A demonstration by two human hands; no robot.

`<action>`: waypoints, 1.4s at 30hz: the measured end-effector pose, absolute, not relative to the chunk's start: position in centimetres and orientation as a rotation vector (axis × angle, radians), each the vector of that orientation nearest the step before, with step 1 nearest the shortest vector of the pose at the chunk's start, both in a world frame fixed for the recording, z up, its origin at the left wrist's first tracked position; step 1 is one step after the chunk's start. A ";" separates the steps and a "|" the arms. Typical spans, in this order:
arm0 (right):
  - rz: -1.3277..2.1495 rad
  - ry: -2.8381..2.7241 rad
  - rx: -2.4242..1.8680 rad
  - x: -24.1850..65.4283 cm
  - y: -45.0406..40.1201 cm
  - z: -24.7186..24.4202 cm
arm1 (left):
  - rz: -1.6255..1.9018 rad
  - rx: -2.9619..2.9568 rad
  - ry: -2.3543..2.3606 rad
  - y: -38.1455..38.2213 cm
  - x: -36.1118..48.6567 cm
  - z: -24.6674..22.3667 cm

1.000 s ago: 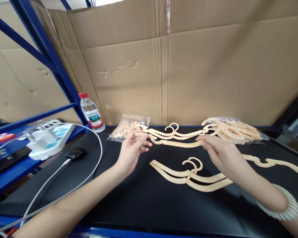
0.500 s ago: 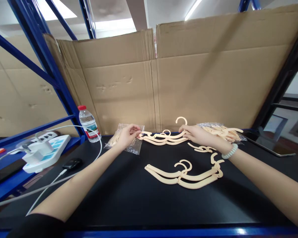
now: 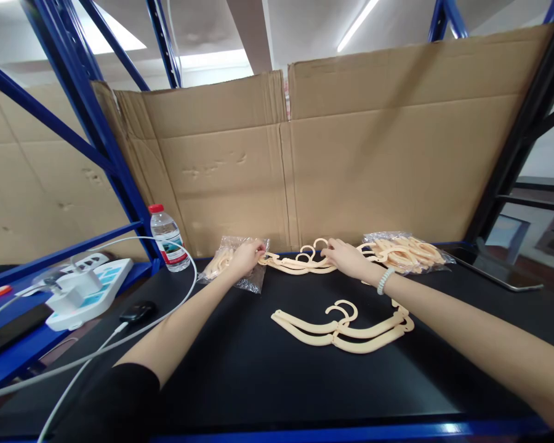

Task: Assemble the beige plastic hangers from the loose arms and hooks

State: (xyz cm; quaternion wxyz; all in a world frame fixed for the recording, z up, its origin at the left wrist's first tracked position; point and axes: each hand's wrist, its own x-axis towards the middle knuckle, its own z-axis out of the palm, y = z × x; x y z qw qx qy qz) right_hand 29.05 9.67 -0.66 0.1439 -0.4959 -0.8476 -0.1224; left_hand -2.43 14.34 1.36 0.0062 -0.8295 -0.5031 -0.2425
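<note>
Toward the back of the table, a cream plastic folding hanger lies close beside another, their hooks side by side; where one ends and the other begins is hard to make out. My left hand pinches the left end of the hangers, next to a clear plastic bag of cream parts. My right hand, fingers closed, is at the hook and right arm of the rear hanger, partly covering them. Nearer me lies a pair of unfolded hangers, hooks pointing away.
Another clear bag of cream hanger parts lies at the back right, with a dark flat tablet-like device beyond it. On the left are a water bottle, a white power strip, cables and a small black device. Cardboard walls the back.
My right hand has moved left and slightly down, and the hanger hook beside it sits lower, near the other hook. My left hand stays at the left end. The view has tilted slightly.
</note>
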 end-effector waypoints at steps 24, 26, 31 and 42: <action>0.163 -2.365 -1.567 41.4 4.0 2.2 | -0.557 -2.924 -0.881 6.9 0.9 0.1; 0.172 -2.412 -1.559 41.4 3.8 2.1 | -0.518 -2.931 -0.838 7.5 1.4 -0.2; 0.054 -2.469 -1.516 40.2 4.1 1.4 | -0.478 -2.893 -0.758 8.2 2.3 -0.8; -0.352 -2.351 -1.495 40.3 6.1 3.0 | -0.426 -2.681 -0.766 9.5 1.7 3.1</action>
